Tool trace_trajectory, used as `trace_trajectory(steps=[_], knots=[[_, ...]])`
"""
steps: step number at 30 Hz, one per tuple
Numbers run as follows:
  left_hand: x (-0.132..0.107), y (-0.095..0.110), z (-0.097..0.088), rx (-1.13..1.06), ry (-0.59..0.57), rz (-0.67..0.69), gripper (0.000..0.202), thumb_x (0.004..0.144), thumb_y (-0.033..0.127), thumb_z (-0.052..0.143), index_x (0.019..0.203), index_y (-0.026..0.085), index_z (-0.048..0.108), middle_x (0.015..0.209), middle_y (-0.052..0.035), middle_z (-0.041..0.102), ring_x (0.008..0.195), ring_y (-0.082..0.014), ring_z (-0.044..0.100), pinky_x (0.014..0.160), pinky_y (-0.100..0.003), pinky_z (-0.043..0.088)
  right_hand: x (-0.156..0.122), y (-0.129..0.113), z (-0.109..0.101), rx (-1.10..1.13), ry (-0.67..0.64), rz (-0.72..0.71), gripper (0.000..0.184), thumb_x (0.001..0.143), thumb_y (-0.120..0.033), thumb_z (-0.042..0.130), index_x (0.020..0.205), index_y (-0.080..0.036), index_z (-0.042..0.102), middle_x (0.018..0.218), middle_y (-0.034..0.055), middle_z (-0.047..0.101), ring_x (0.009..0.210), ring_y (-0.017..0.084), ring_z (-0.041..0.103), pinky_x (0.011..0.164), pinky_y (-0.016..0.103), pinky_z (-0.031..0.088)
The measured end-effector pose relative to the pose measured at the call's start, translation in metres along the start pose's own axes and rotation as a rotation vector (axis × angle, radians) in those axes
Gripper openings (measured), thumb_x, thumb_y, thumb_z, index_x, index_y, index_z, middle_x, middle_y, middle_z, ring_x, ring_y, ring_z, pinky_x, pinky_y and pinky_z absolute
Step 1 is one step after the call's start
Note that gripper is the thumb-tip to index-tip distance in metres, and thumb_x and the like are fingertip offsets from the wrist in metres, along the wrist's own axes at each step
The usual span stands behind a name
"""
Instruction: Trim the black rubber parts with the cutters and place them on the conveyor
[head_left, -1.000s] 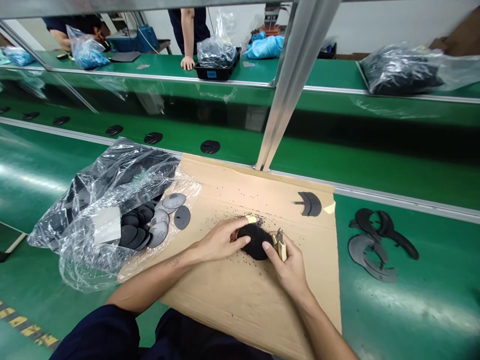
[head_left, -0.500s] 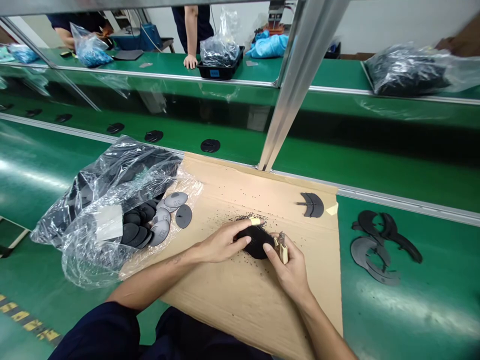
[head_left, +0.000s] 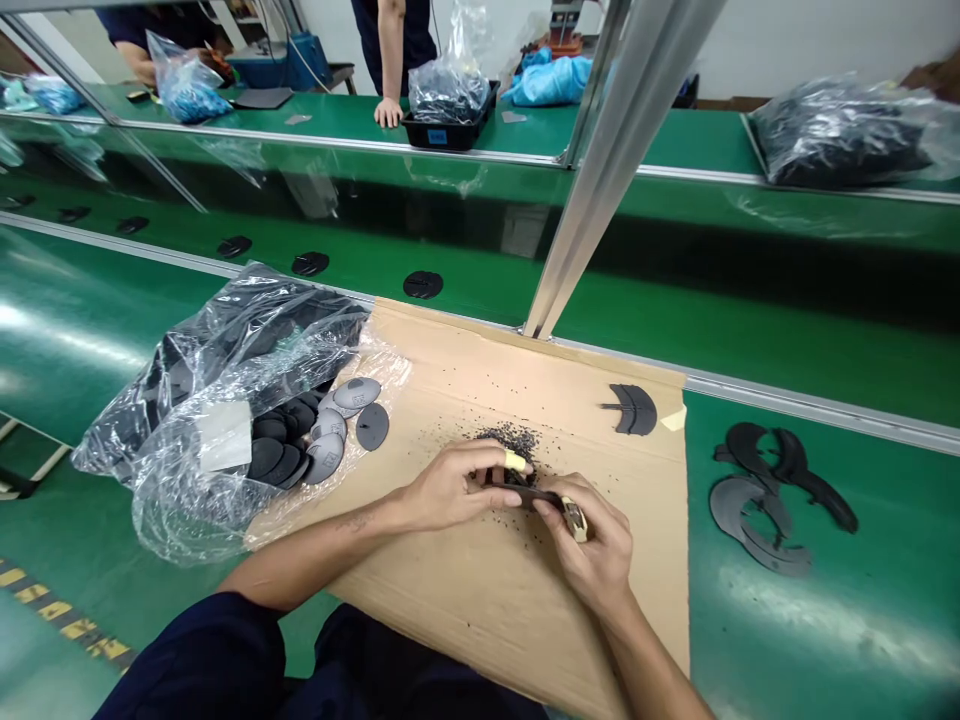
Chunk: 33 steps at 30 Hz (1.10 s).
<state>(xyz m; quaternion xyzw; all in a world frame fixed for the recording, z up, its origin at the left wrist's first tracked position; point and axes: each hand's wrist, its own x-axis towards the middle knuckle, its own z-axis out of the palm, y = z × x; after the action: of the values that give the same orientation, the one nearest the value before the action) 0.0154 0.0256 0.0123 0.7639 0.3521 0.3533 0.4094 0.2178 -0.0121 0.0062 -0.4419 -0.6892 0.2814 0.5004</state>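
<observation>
Hands both shut: the left hand (head_left: 450,490) grips a black rubber disc (head_left: 525,493) on edge, the right hand (head_left: 592,545) pinches tan-handled snips (head_left: 574,519) against it (black crumbs (head_left: 514,441) at twelve o'clock).

Got my left hand (head_left: 454,487) pinching a black disc (head_left: 529,494) edge-on over the cardboard sheet (head_left: 480,610), right hand (head_left: 592,540) gripping small tan-handled cutters (head_left: 574,520) at its edge, black crumbs (head_left: 510,438) scattered just beyond.
</observation>
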Motion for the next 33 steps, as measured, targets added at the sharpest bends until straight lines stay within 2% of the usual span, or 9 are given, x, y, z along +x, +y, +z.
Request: trace_trajectory(steps=[2,6,11,14,16,21,27,30,33], knots=[[0.0008,0.0005,0.0009,-0.019,0.054,0.092,0.030,0.094,0.039,0.066,0.110,0.014,0.071,0.087,-0.0074,0.071,0.076,-0.0163,0.065,0.069,-0.028,0.055,0.0006,-0.0004,-0.0001,0.018,-0.004,-0.030,0.012,0.089,-0.014,0.066,0.097,-0.023,0.068,0.086,0.0068,0.071,0.076,0.021,0.068,0.069,0.036,0.057],[0.0006,0.0015,0.0013,0.054,0.108,0.249,0.025,0.097,0.032,0.063,0.115,0.016,0.070,0.092,-0.0091,0.074,0.083,-0.0184,0.067,0.076,-0.033,0.055,0.0022,0.0016,0.0004,0.025,-0.035,-0.093,0.021,0.086,-0.008,0.066,0.099,-0.024,0.067,0.089,0.0071,0.072,0.081,0.022,0.069,0.071,0.037,0.056],[0.0003,0.0019,-0.0001,0.110,0.081,0.340,0.027,0.099,0.025,0.058,0.124,0.017,0.064,0.098,-0.0100,0.076,0.086,-0.0186,0.068,0.080,-0.036,0.056,0.0036,0.0026,0.0002,-0.024,-0.045,-0.141,0.025,0.085,-0.004,0.064,0.099,-0.024,0.066,0.088,0.0062,0.072,0.080,0.022,0.068,0.070,0.036,0.055],[-0.0001,0.0023,-0.0001,0.081,0.137,0.370,0.025,0.097,0.021,0.061,0.121,0.019,0.065,0.097,-0.0081,0.077,0.084,-0.0167,0.070,0.078,-0.033,0.056,0.0043,0.0015,-0.0003,-0.042,-0.057,-0.139,0.024,0.086,-0.005,0.064,0.100,-0.024,0.065,0.090,0.0068,0.072,0.082,0.022,0.068,0.070,0.037,0.055],[-0.0004,0.0021,-0.0001,0.072,0.159,0.380,0.026,0.096,0.020,0.063,0.122,0.020,0.065,0.096,-0.0073,0.078,0.083,-0.0162,0.070,0.077,-0.032,0.056,0.0043,0.0008,-0.0008,-0.044,-0.063,-0.134,0.023,0.086,-0.006,0.064,0.100,-0.024,0.065,0.091,0.0071,0.072,0.083,0.022,0.068,0.070,0.037,0.055],[-0.0003,-0.0001,-0.0003,0.074,0.098,0.389,0.033,0.099,0.022,0.058,0.131,0.021,0.061,0.103,-0.0094,0.077,0.090,-0.0187,0.071,0.081,-0.036,0.057,0.0043,-0.0006,-0.0019,-0.056,-0.071,-0.145,0.023,0.086,-0.008,0.064,0.101,-0.024,0.065,0.090,0.0078,0.073,0.080,0.023,0.069,0.068,0.038,0.055],[-0.0018,0.0039,0.0003,0.049,0.161,0.384,0.028,0.095,0.020,0.065,0.122,0.022,0.068,0.097,-0.0065,0.079,0.084,-0.0166,0.072,0.077,-0.032,0.058,0.0053,-0.0007,-0.0016,-0.030,-0.076,-0.150,0.023,0.085,-0.007,0.063,0.100,-0.025,0.066,0.089,0.0069,0.073,0.081,0.023,0.069,0.070,0.039,0.056],[-0.0015,0.0054,0.0002,0.034,0.146,0.334,0.026,0.094,0.024,0.067,0.119,0.021,0.070,0.094,-0.0066,0.079,0.084,-0.0174,0.072,0.078,-0.032,0.058,0.0031,-0.0008,-0.0013,0.003,-0.065,-0.115,0.021,0.086,-0.009,0.065,0.099,-0.025,0.068,0.089,0.0068,0.074,0.080,0.023,0.069,0.070,0.039,0.056],[-0.0015,0.0056,0.0012,-0.034,0.079,0.244,0.030,0.093,0.031,0.068,0.120,0.019,0.070,0.101,-0.0101,0.077,0.095,-0.0208,0.072,0.086,-0.036,0.059,0.0012,-0.0013,-0.0009,0.045,-0.045,-0.094,0.020,0.085,-0.008,0.067,0.097,-0.024,0.068,0.089,0.0065,0.074,0.080,0.023,0.069,0.070,0.039,0.056]])
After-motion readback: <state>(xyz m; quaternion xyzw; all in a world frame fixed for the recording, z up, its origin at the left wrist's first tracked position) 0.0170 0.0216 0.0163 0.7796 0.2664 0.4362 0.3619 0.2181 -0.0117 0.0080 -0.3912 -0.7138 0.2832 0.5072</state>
